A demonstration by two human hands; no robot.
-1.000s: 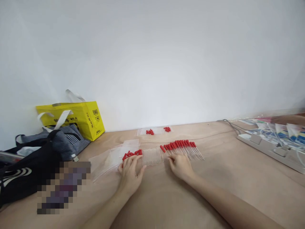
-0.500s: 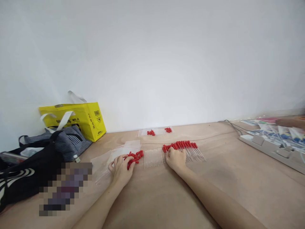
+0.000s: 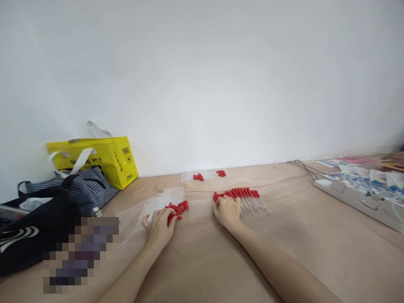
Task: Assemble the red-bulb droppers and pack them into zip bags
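Note:
My left hand (image 3: 160, 226) is over a loose pile of red rubber bulbs (image 3: 181, 206), thumb and forefinger curled in around a red bulb at the near edge. Beside the pile lies a row of thin clear tubes (image 3: 200, 209) without bulbs. To their right is a fanned row of droppers (image 3: 252, 200), clear stems with red bulbs on their far ends. My right hand (image 3: 227, 211) rests at the left end of this row. Its fingers are bent and closed, and whatever they hold is hidden beneath them.
Clear plastic bags (image 3: 139, 214) lie under and beside my left hand. Another bag with red bulbs (image 3: 198, 177) is near the wall. Bags (image 3: 123, 162) stand at left. A white power strip (image 3: 356, 204) and another person's hand (image 3: 393, 158) are at right.
My left fingers have drawn closer together at the bulb pile. My right hand stays at the left end of the dropper row. The view has shifted slightly.

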